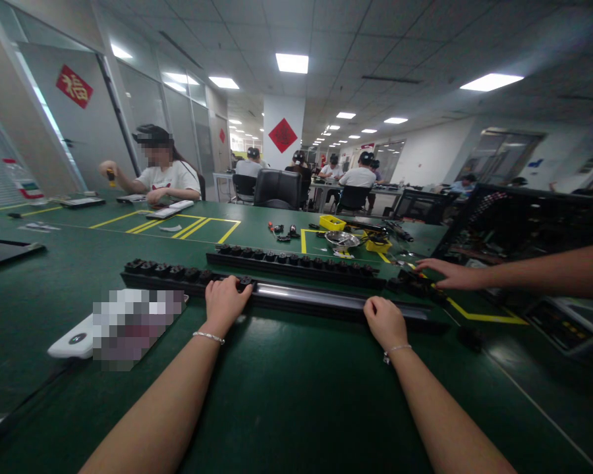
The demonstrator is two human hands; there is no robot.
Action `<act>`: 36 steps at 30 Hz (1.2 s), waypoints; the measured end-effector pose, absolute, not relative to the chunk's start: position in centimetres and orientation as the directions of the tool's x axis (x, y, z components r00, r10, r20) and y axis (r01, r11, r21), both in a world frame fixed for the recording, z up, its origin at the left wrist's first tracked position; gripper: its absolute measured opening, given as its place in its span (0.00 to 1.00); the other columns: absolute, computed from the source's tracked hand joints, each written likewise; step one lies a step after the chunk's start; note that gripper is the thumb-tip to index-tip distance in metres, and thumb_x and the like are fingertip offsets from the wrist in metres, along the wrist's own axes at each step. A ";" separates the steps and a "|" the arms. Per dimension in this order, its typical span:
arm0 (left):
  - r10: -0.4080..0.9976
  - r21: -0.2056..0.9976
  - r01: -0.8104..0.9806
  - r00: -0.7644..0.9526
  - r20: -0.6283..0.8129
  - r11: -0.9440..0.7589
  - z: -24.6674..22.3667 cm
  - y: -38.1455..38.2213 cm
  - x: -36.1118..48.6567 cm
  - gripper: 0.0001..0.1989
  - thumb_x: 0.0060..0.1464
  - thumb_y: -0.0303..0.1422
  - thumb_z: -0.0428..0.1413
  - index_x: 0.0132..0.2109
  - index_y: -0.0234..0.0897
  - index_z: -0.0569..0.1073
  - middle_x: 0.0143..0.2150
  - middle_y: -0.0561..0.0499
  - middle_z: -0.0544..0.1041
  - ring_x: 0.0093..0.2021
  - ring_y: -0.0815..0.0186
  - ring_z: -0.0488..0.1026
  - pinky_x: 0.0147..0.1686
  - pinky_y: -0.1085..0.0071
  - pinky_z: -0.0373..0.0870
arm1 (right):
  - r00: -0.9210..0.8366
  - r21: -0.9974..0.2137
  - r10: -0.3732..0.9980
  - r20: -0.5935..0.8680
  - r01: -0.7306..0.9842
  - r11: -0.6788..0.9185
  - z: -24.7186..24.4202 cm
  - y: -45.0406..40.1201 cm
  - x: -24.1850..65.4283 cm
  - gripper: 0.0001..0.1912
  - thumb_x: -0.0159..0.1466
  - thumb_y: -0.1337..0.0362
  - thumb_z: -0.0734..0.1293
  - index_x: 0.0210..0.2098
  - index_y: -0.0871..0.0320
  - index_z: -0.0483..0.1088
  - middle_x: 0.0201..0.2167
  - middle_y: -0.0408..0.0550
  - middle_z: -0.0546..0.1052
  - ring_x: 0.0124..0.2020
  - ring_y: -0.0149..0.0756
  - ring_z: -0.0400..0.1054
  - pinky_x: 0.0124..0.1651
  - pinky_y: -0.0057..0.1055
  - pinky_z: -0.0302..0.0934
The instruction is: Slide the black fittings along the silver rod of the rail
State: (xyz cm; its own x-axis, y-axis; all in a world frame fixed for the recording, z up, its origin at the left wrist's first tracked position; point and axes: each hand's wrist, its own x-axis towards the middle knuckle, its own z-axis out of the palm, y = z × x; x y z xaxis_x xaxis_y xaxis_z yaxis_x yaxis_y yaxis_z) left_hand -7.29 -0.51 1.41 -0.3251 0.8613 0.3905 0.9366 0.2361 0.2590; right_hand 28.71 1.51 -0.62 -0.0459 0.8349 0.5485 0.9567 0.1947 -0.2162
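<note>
The fingertips of the right hand [386,322] were hidden behind its curled knuckles at the right part of the near rail [306,294], so whether it gripped could not be told. The left hand [226,304] was closed over that rail left of its middle, covering part of the row of black modules [163,268]; about six showed left of the hand and one beside the thumb. Blurred squares masked much of the white device [74,339] to the left, and a co-worker's hand [447,273] came in from the right, its arm cut off, over dark parts [418,283] too dim to make out. Two rails lay on the green table [286,388], the far rail [296,269] bearing roughly a dozen modules; beyond stood one metal bowl [343,240] and two yellow trays [332,224].
</note>
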 end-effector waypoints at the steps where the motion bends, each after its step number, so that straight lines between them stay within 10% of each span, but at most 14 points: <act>1: 0.862 0.256 0.938 -0.321 0.392 0.233 1.4 -0.5 -7.3 0.20 0.51 0.48 0.46 0.38 0.37 0.72 0.39 0.43 0.77 0.45 0.54 0.70 0.52 0.59 0.57 | -0.050 -0.204 0.834 0.550 0.960 0.192 -0.7 1.6 28.8 0.13 0.61 0.65 0.54 0.22 0.56 0.63 0.23 0.46 0.70 0.28 0.35 0.60 0.33 0.31 0.48; 36: 0.887 0.343 0.926 -0.286 0.362 0.159 0.9 -0.2 -7.6 0.19 0.50 0.48 0.48 0.38 0.41 0.74 0.40 0.47 0.78 0.47 0.58 0.70 0.58 0.56 0.49 | -0.045 -0.188 0.844 0.534 0.967 0.171 -0.4 1.5 28.6 0.14 0.61 0.65 0.55 0.22 0.56 0.65 0.23 0.46 0.71 0.28 0.35 0.61 0.32 0.31 0.47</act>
State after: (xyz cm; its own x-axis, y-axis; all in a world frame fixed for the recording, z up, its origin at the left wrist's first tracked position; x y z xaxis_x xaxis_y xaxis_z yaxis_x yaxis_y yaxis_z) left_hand -7.58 -0.15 0.91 -0.2862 0.8870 0.3624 0.9260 0.1588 0.3426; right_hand 28.63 1.46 -0.45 -0.0452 0.8442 0.5341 0.9673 0.1706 -0.1879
